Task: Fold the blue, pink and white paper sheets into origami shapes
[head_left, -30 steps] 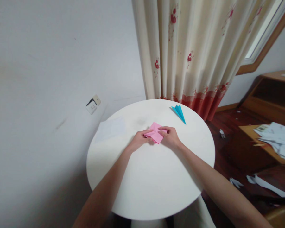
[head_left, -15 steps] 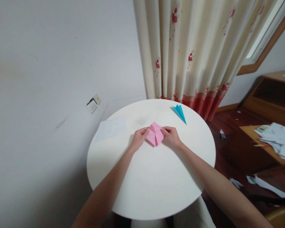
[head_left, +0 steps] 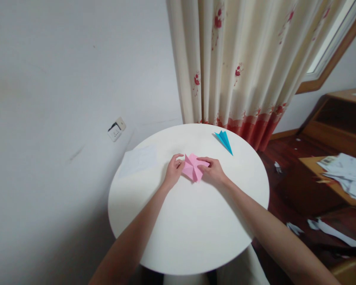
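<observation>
Folding the pink paper [head_left: 193, 167] is the job my two hands are on. It lies near the middle of the round white table [head_left: 190, 229], a bit toward the far side. It is already folded small, with creases that make a star shape, and one flap on the far right side sticks up a little.

My left hand [head_left: 172, 171] is at the left edge of the pink paper. My fingers [head_left: 178, 156] are curled over, and the tips touch the paper's edge. They look like they pinch it, but I cannot tell for sure how tight. My right hand [head_left: 214, 171] rests on the right side. Its fingers lie flat and close together and press that side down on the table.

I think I am in the middle of making a fold, with one side held down and the other side being pushed in. The next move calls for care: I think the edges should line up first, and then a finger can press hard along the crease. If the paper slides, the fold may come out crooked.

A blue paper plane [head_left: 224, 141] sits far off by the curtain [head_left: 240, 59]. A white sheet [head_left: 138, 160] lies at the table's left edge.
</observation>
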The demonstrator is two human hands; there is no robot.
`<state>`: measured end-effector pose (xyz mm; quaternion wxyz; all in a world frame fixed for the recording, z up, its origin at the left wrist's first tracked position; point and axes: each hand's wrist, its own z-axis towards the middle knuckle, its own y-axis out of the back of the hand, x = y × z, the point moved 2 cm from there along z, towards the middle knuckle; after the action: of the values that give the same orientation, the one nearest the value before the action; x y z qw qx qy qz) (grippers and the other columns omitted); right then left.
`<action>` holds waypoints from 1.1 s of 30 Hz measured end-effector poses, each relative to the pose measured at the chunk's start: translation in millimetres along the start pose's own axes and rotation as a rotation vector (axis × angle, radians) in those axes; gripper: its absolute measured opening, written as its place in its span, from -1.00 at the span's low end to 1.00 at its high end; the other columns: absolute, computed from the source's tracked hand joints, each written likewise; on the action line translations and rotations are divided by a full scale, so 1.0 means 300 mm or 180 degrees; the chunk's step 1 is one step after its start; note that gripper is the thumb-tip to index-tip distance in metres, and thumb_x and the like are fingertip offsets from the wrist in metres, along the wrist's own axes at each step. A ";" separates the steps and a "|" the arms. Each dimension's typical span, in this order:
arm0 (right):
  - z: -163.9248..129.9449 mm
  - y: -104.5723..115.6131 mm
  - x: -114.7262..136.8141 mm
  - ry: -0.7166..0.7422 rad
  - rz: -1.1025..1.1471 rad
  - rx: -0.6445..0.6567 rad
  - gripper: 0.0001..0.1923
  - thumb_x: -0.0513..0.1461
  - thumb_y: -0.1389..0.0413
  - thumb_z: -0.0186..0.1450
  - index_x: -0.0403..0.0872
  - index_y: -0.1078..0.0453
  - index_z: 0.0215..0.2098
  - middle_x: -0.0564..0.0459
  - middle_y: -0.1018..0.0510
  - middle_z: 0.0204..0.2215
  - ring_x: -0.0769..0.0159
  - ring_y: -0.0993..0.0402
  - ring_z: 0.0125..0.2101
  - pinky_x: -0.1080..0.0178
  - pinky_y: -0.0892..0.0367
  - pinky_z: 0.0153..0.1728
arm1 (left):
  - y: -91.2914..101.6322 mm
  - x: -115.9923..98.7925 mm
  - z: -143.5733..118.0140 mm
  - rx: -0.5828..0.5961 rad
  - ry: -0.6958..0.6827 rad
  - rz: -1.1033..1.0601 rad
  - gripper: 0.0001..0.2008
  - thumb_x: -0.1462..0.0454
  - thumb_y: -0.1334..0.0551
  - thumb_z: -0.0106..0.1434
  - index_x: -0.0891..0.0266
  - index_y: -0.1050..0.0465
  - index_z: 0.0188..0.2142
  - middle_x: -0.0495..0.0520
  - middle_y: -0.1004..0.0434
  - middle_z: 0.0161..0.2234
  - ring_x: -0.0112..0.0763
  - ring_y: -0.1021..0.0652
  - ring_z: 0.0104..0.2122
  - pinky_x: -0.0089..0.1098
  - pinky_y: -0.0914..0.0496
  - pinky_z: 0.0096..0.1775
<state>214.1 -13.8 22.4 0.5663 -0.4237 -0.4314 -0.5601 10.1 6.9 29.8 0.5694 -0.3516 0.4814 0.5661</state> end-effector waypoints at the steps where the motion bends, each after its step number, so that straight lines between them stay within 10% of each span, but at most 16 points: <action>1: -0.001 0.000 0.002 0.0001 -0.0023 0.0070 -0.59 -0.17 -0.30 0.08 -0.11 -0.62 -0.10 -0.04 -0.65 -0.28 0.25 -0.45 -0.38 0.24 -0.30 -0.40 | 0.002 -0.002 0.001 -0.0073 -0.0047 0.0051 -0.67 0.19 -0.27 0.27 0.20 -0.45 0.01 -0.15 -0.40 -0.52 -0.49 -0.37 -0.51 -0.49 -0.22 -0.40; 5: -0.002 0.002 0.004 0.0059 -0.0040 0.0253 -0.53 -0.19 -0.31 0.07 -0.11 -0.60 -0.04 -0.03 -0.64 -0.24 0.27 -0.44 -0.38 0.22 -0.32 -0.36 | 0.012 -0.014 0.007 -0.0217 -0.0180 0.0306 -0.88 0.24 -0.23 0.25 0.20 -0.54 -0.30 -0.02 -0.51 -0.40 -0.37 -0.47 -0.35 -0.42 -0.31 -0.26; 9: 0.002 0.009 0.001 0.0082 -0.0071 0.0161 -0.55 -0.16 -0.32 0.08 -0.12 -0.60 -0.06 -0.05 -0.65 -0.24 0.23 -0.47 -0.34 0.18 -0.35 -0.30 | 0.009 -0.031 0.000 0.0170 -0.0222 0.0411 -0.73 0.20 -0.27 0.26 0.21 -0.64 -0.10 0.08 -0.59 -0.19 -0.24 -0.52 -0.16 -0.33 -0.35 -0.10; 13: 0.006 0.015 -0.005 0.0120 -0.0123 0.0082 -0.58 -0.12 -0.32 0.10 -0.14 -0.60 -0.10 -0.07 -0.67 -0.24 0.20 -0.49 -0.33 0.18 -0.36 -0.29 | 0.004 -0.025 -0.006 0.0320 -0.0151 0.0519 -0.50 0.22 -0.47 0.06 0.21 -0.61 0.03 0.03 -0.53 -0.25 -0.33 -0.49 -0.28 -0.38 -0.34 -0.23; 23: 0.008 0.015 0.001 0.0157 0.0115 0.0337 -0.51 -0.10 -0.39 0.07 -0.12 -0.56 -0.07 -0.04 -0.66 -0.23 0.20 -0.51 -0.31 0.19 -0.37 -0.26 | 0.002 -0.010 0.004 0.0099 -0.0181 0.0353 -0.76 0.15 -0.43 0.16 0.15 -0.70 -0.18 0.01 -0.40 -0.37 -0.35 -0.43 -0.33 -0.36 -0.32 -0.25; 28: 0.013 0.024 0.008 0.0222 -0.0063 0.0215 -0.70 -0.07 -0.37 0.10 -0.09 -0.60 -0.28 0.02 -0.58 -0.41 0.28 -0.40 -0.42 0.23 -0.28 -0.38 | 0.005 -0.030 0.004 -0.0055 -0.0375 0.0464 -0.86 0.15 -0.43 0.15 0.14 -0.71 -0.35 0.03 -0.36 -0.34 -0.33 -0.43 -0.27 -0.35 -0.34 -0.17; 33: 0.018 0.045 0.025 0.0549 -0.0240 -0.0039 -0.74 -0.05 -0.35 0.13 -0.06 -0.54 -0.52 0.05 -0.46 -0.43 0.33 -0.31 -0.44 0.26 -0.19 -0.43 | -0.020 -0.032 -0.009 0.0550 0.0005 0.0274 -0.72 0.07 -0.39 0.19 0.26 -0.69 -0.37 0.11 -0.59 -0.37 -0.29 -0.51 -0.34 -0.32 -0.36 -0.23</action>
<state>227.5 -10.6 31.1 0.5772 -0.3609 -0.3933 -0.6180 16.6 0.8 37.2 0.5723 -0.2806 0.5436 0.5462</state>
